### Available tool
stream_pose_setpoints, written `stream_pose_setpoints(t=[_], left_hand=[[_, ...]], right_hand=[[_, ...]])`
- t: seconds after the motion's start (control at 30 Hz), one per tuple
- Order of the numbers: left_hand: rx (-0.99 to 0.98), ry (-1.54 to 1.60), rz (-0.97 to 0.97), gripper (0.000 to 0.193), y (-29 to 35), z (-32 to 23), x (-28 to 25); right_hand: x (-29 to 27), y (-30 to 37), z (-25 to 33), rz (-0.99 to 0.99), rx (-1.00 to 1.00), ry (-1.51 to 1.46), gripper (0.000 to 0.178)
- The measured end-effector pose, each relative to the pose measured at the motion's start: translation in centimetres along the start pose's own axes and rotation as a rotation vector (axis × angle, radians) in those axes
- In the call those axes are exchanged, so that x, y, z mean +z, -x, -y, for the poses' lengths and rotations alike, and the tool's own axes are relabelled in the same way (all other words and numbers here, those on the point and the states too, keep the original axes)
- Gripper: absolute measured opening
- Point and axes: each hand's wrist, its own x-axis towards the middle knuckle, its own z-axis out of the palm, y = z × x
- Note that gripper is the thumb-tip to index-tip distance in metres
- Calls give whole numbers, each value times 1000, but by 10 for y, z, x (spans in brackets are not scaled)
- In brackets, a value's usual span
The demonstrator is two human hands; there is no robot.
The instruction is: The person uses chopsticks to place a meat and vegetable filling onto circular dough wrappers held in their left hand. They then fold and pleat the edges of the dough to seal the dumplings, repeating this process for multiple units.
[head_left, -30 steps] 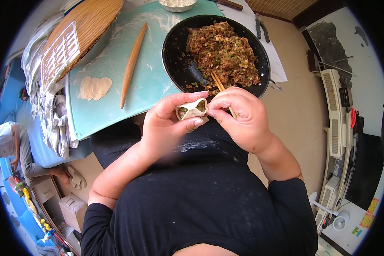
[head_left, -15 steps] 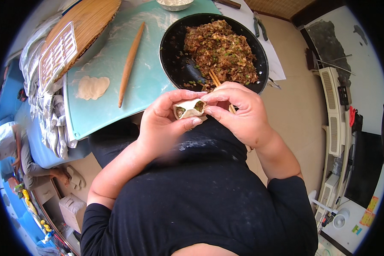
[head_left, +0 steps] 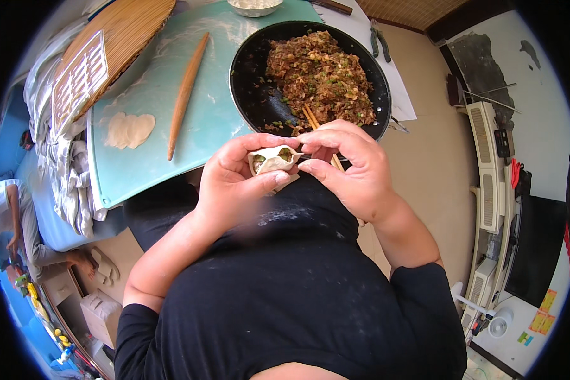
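My left hand (head_left: 218, 180) cradles a half-closed dumpling (head_left: 272, 162) between its thumb and fingers. The white wrapper is pressed together at its middle, and green-brown filling shows through two gaps, one on each side. At the dumpling's right corner, the thumb and fingertips of my right hand (head_left: 360, 170) are pinched. A pair of chopsticks (head_left: 310, 118) runs beneath the right hand, their upper tips at the filling; how the fingers grip them is hidden. Just beyond the hands, a black pan (head_left: 250, 69) holds a heap of chopped filling (head_left: 320, 73).
A wooden rolling pin (head_left: 187, 98) and overlapping dough wrappers (head_left: 132, 130) lie on the floured teal mat (head_left: 215, 117). Around it are a round woven tray (head_left: 130, 38), a flour bowl (head_left: 254, 6) and pliers (head_left: 380, 41). Another person (head_left: 22, 221) sits at far left.
The whole view has shifted slightly, moving everything a little left. Both hands stay at the dumpling; its right-hand gap looks smaller and its right corner more drawn out.
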Motion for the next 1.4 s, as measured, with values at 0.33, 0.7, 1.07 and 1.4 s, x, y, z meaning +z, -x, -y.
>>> stream_pose_setpoints(t=[0.33, 0.7, 1.07, 1.4], left_hand=[[2, -47, -13, 43, 1, 0, 2], [-3, -60, -11, 42, 0, -3, 5], [-19, -58, -19, 40, 2, 0, 6], [-6, -91, -10, 41, 2, -3, 7]], right_hand=[[6, -4, -4, -8, -194, 99, 18], [4, -9, -1, -48, -417, 390, 18], [1, -10, 1, 23, -375, 319, 21], [6, -10, -1, -51, -472, 395, 23]])
